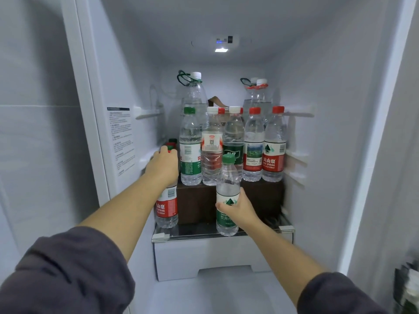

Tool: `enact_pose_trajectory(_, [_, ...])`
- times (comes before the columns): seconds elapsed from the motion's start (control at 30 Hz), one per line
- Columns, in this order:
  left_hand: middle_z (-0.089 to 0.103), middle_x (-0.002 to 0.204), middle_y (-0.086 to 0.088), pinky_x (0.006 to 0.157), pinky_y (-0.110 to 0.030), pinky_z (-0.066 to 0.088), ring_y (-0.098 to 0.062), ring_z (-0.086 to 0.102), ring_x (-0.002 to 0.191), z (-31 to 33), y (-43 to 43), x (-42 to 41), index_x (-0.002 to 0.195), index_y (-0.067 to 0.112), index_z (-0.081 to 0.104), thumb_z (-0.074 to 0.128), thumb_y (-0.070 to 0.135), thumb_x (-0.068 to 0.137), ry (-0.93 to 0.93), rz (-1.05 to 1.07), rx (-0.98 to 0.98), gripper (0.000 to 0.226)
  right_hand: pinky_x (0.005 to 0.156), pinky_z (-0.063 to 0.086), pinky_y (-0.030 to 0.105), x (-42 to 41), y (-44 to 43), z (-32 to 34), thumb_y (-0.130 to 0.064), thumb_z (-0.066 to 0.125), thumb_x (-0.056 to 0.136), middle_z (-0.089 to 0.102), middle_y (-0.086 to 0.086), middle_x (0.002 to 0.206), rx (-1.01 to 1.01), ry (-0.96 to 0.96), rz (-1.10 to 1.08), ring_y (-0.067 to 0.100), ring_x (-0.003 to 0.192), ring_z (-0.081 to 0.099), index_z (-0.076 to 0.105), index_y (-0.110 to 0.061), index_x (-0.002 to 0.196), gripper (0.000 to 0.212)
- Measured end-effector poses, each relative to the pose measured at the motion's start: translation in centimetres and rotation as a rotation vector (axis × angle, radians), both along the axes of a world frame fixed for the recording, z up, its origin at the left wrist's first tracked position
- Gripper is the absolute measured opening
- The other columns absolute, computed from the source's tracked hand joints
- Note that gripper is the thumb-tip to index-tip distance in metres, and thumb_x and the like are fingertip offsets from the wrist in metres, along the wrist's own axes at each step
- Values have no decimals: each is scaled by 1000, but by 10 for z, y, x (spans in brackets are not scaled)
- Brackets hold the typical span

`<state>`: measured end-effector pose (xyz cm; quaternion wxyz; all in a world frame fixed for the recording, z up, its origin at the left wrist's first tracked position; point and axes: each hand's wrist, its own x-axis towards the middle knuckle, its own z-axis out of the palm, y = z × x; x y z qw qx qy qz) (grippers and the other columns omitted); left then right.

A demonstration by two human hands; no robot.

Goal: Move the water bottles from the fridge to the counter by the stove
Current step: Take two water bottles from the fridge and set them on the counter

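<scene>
The open fridge holds many clear water bottles. My right hand (pixel 238 211) grips a small green-capped bottle (pixel 227 177) by its green label, at the front of the glass shelf (pixel 197 233). My left hand (pixel 163 166) wraps round the upper part of a red-labelled bottle (pixel 166 209) at the shelf's left end; its cap is hidden by my fingers. Several bottles with red, green and white caps (pixel 252 143) stand in a row on a dark brown box (pixel 195 200). Taller bottles with carry handles (pixel 195 91) stand behind them.
A white drawer (pixel 204 257) sits under the glass shelf. More red and green caps (pixel 171 143) show behind my left hand. The fridge's left wall carries a printed label (pixel 121 141). Door shelves with items show at the far right edge (pixel 408 288).
</scene>
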<state>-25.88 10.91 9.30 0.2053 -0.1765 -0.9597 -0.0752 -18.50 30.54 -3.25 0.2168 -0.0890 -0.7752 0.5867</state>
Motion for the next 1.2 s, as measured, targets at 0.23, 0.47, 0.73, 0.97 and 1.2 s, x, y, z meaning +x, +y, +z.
enact_pose_trajectory(0.23, [41,127,-15,79,-40,45,-34,52,106,-4,3,2,121,4,51,58,5,88,93,30,-19,34,66,41,15,0,0,0,-15,83,75,57,-11,103,-12,-5,5,6,95,56,44,-25,117,58])
enact_pose_trajectory(0.47, [42,120,-19,68,-39,40,-37,55,95,-18,-1,6,115,3,47,61,4,89,261,28,167,29,79,44,26,-1,0,-1,-16,82,75,57,-6,106,-7,-12,-1,12,100,56,44,-22,120,60])
enact_pose_trajectory(0.73, [66,95,1,75,-34,47,-23,61,89,-54,13,25,107,20,57,68,31,85,75,-140,935,27,74,44,23,-1,0,-1,-17,82,75,56,-10,100,10,-13,-17,8,92,55,43,-24,116,57])
enact_pose_trajectory(0.97, [59,65,7,62,-26,37,-13,53,65,-49,20,43,67,20,58,63,22,85,88,-177,1034,18,82,46,29,1,1,0,-18,83,75,58,-5,107,14,-39,1,14,101,56,43,-23,122,61])
enact_pose_trajectory(1.2, [60,63,2,58,-20,40,-9,52,60,-39,51,50,63,17,57,64,21,86,-32,-328,1029,24,86,49,32,2,5,-1,-18,83,74,61,-2,114,8,-24,31,15,107,59,44,-22,124,64])
